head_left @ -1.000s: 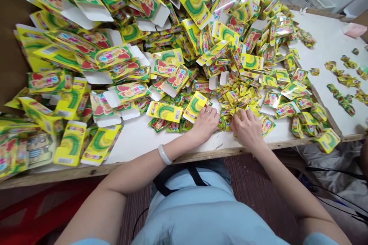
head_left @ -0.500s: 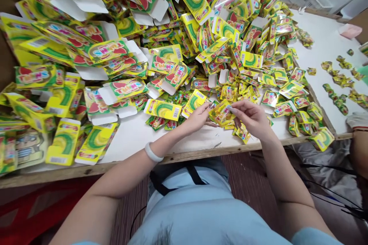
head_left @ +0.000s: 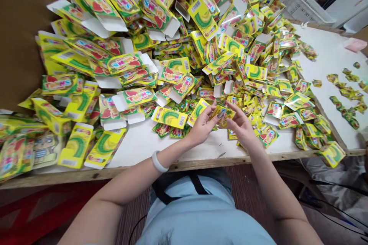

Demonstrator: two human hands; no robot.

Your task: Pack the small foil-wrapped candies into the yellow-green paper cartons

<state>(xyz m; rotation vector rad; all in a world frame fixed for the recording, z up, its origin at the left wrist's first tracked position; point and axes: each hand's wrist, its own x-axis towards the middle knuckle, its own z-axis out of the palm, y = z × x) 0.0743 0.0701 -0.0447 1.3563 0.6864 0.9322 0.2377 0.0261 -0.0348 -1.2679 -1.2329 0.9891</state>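
Observation:
Between my two hands is a small bunch of yellow wrapped candies, held just above the table near its front edge. My left hand, with a pale band on the wrist, pinches the bunch from the left, thumb on top. From the other side my right hand closes its thumb and fingers on the bunch's right end. How many candies are in it I cannot tell. Loose yellow candies lie beyond my right hand. A yellow carton lies to the left of my left hand, over some green-wrapped candies.
A big heap of printed candy cartons covers the back and left of the table. A wooden strip divides off the right side, where candy strips lie. A white crate stands behind. The wooden front edge runs before me.
The view has shifted, so the heap sits lower and farther right. My hands have come closer together around the candies. The other person's gloved hand at the right has left the view.

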